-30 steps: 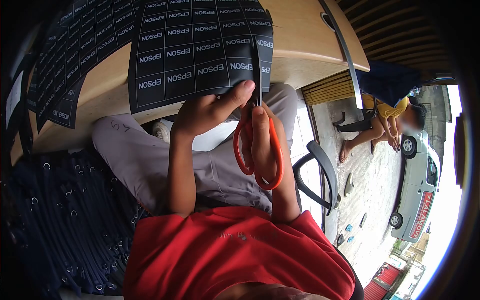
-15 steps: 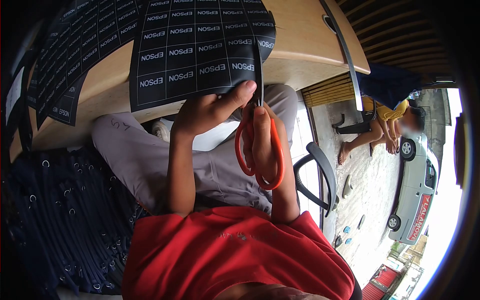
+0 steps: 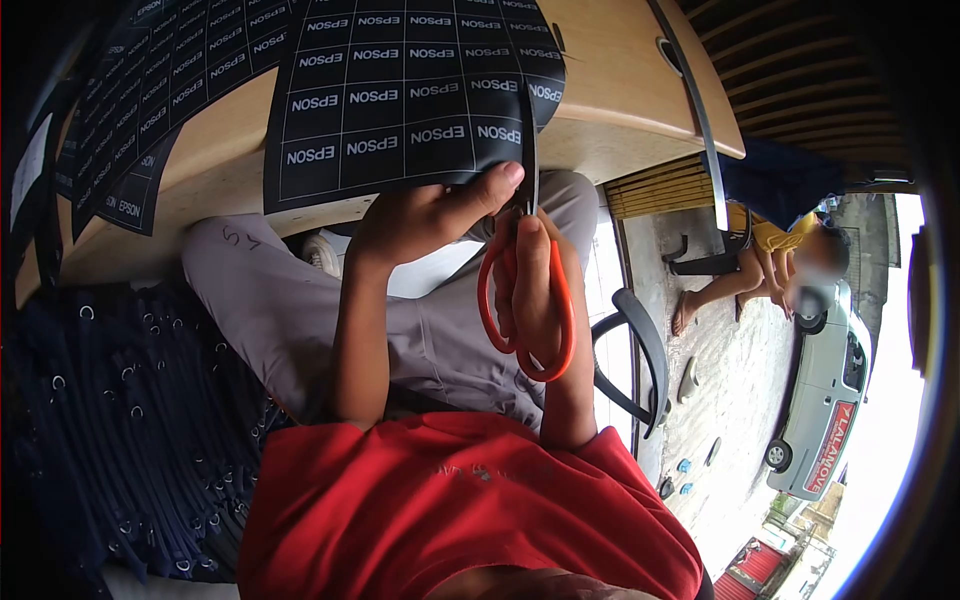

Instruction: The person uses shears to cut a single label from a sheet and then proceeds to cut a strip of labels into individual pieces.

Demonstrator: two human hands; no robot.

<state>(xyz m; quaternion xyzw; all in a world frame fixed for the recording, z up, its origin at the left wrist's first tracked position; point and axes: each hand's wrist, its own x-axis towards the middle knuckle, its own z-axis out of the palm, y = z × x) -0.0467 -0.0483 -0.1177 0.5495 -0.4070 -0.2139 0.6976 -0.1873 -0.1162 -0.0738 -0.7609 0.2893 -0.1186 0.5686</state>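
Note:
A black sheet (image 3: 375, 110) printed with rows of white EPSON labels in a grid lies over the table edge, its near part hanging free. My left hand (image 3: 440, 215) pinches the near edge, thumb on top and fingers hidden beneath. My right hand (image 3: 535, 290) is wrapped around the orange handles of a pair of scissors (image 3: 566, 330). Their blades point away from me and lie along the sheet near its right side, with a narrow strip of labels to their right. The left thumb tip is close beside the blades.
More printed EPSON sheets (image 3: 180, 90) hang over the wooden table (image 3: 620, 90) at left. Dark blue straps with metal rings (image 3: 150, 420) are piled at lower left. A black chair armrest (image 3: 645, 350) is at right. Beyond sits a person in yellow (image 3: 775, 240), near a parked van (image 3: 825, 400).
The sheet sits slightly farther from me, and the view has shifted a little. Both hands keep their grips, with the scissors still at the sheet's right side.

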